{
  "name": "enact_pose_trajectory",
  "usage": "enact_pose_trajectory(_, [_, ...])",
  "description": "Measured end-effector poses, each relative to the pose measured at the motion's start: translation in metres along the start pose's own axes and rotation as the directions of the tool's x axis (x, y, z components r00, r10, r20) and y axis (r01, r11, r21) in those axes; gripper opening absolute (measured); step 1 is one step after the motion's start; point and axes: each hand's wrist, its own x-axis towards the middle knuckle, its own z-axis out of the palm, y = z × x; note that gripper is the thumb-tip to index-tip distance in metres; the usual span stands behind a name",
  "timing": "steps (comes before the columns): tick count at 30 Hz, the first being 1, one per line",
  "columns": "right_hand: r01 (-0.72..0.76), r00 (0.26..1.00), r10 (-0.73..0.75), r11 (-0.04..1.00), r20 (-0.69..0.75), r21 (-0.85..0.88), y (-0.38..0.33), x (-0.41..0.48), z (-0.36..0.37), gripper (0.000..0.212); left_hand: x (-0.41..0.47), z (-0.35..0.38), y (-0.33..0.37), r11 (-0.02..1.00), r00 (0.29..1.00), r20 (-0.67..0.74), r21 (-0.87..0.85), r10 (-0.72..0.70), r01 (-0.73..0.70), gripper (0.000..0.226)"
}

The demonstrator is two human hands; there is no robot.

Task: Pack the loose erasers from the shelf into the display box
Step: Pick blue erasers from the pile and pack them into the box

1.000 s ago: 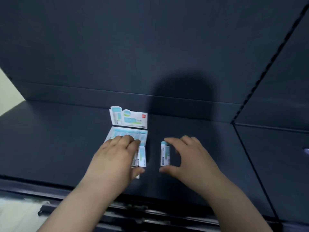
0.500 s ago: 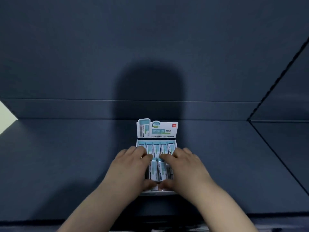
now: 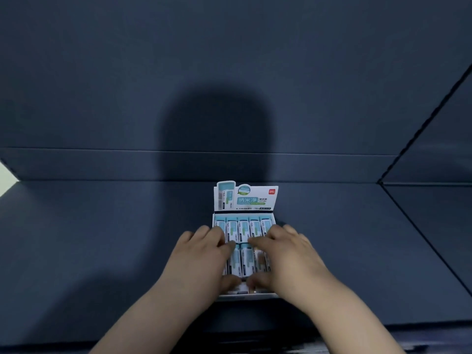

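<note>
Dark blue-grey board makes up the shelf (image 3: pixel 102 238) and the back panel (image 3: pixel 229 47) behind it, and a broad rounded shadow (image 3: pixel 217 129) falls across that panel straight above the work. The display box (image 3: pixel 255 295) sits on the shelf a little right of centre, its white near rim close to the shelf's front edge and its printed header card (image 3: pixel 246 198) standing upright at the far end, white with pale teal artwork and a small red logo in the top right corner. Inside the box the erasers (image 3: pixel 244 227) lie flat in white-and-teal sleeves, packed side by side with their long sides touching; the far row shows five of them, just below the header card. A second row lies nearer the person, and only its middle erasers show between the two hands. The left hand (image 3: pixel 201 259) covers the left part of that near row and the right hand (image 3: pixel 291 256) covers the right part, the two hands close together, with both forefingers nearly meeting at the line between the rows. Each hand is curled over the near erasers — fingers reaching to their far ends, thumb tucked against their near ends by the box's front rim — so both hands hold erasers lengthwise inside the box. Both bare forearms run in from the bottom edge.
</note>
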Motion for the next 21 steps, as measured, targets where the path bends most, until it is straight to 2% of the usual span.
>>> enact_pose_trajectory(6, [0.009, 1.000, -0.008, 1.000, -0.014, 0.018, -0.0007, 0.0012, 0.0017, 0.063, -0.0066, -0.0004, 0.0038, 0.994, 0.998, -0.062, -0.110, -0.011, 0.004, 0.057])
enact_pose_trajectory(21, [-0.012, 0.999, 0.008, 0.997, 0.043, 0.081, -0.0008, 0.0065, 0.0023, 0.062, -0.0031, -0.0006, 0.0055, 0.989, 0.999, -0.018, -0.142, -0.037, 0.034, 0.054])
